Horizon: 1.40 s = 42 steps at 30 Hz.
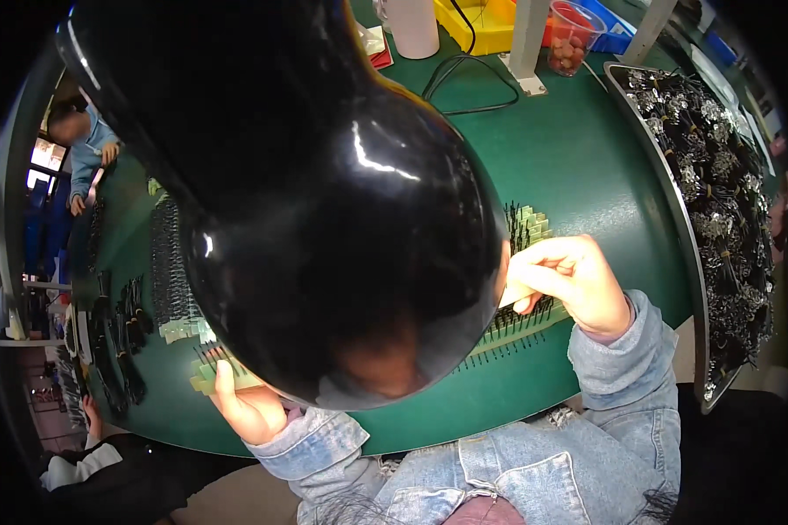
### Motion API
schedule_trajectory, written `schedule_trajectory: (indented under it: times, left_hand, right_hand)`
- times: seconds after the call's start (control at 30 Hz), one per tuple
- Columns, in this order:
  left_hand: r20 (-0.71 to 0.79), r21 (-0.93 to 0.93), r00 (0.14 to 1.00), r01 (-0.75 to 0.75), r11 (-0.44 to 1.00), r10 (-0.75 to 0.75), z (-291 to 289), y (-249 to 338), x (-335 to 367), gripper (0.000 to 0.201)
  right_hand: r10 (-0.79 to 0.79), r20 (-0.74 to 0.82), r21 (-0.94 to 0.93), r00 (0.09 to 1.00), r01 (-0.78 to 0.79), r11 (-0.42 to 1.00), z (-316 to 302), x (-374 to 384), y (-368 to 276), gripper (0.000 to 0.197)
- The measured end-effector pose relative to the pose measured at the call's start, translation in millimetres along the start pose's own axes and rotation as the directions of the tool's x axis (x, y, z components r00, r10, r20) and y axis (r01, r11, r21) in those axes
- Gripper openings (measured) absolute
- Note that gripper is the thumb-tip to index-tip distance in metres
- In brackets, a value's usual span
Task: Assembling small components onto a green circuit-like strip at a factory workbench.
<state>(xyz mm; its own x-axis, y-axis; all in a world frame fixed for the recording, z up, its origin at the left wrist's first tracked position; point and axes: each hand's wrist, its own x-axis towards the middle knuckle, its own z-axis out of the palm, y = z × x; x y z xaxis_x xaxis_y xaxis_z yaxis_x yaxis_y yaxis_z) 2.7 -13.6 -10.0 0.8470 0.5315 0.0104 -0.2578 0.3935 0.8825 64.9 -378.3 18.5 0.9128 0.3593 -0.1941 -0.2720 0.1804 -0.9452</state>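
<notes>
A large glossy black rounded head (350, 227), like a lamp hood, covers the middle of the view and hides what lies under it. At its lower left, my left hand (252, 411) grips a pale green strip (203, 381) with thin black pieces standing in it, thumb on top. My right hand (571, 282) is at the hood's right rim, its thumb and fingers pinched together. What they pinch, if anything, is partly hidden and too small to name. Beside and below these fingers lie green strips (534, 327) set with rows of thin black pieces.
On the green table (569, 149), a metal tray (693, 254) of bundled black leads stands at right. A plastic cup (573, 42), a post (525, 52), a yellow bin (490, 24) and a cable (451, 79) are behind. Black bundles (123, 341) lie left; a person (87, 144) sits beyond.
</notes>
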Motion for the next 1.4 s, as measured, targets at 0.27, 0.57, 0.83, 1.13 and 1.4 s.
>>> schedule_trajectory:
  times: [0.27, 0.57, 0.83, 1.13, 1.4]
  left_hand:
    - [-0.129, 0.018, 0.989, -0.071, 0.997, 0.073, 3, 1, 4, 0.043]
    - [-0.192, -0.077, 0.979, -0.078, 0.994, 0.062, -8, 0, 3, 0.037]
    - [-0.053, -0.026, 0.987, -0.150, 0.988, 0.148, 15, -1, -11, 0.045]
    - [0.254, 0.159, 0.967, -0.074, 0.984, 0.031, 38, -2, -19, 0.013]
    - [0.388, -0.030, 0.889, -0.254, 0.967, 0.245, 45, -7, -25, 0.015]
  right_hand:
    - [0.038, -0.006, 0.023, 0.999, -0.038, 0.999, -3, -3, -4, 0.017]
    - [0.038, -0.001, -0.014, 0.999, -0.038, 0.999, -5, -3, -6, 0.016]
    - [-0.023, -0.093, -0.100, 0.995, 0.013, 0.995, -17, 0, -3, 0.018]
    - [-0.069, -0.210, -0.202, 0.975, 0.026, 0.979, -43, 7, 0, 0.020]
    - [-0.060, -0.207, -0.231, 0.977, 0.011, 0.973, -50, 14, 2, 0.021]
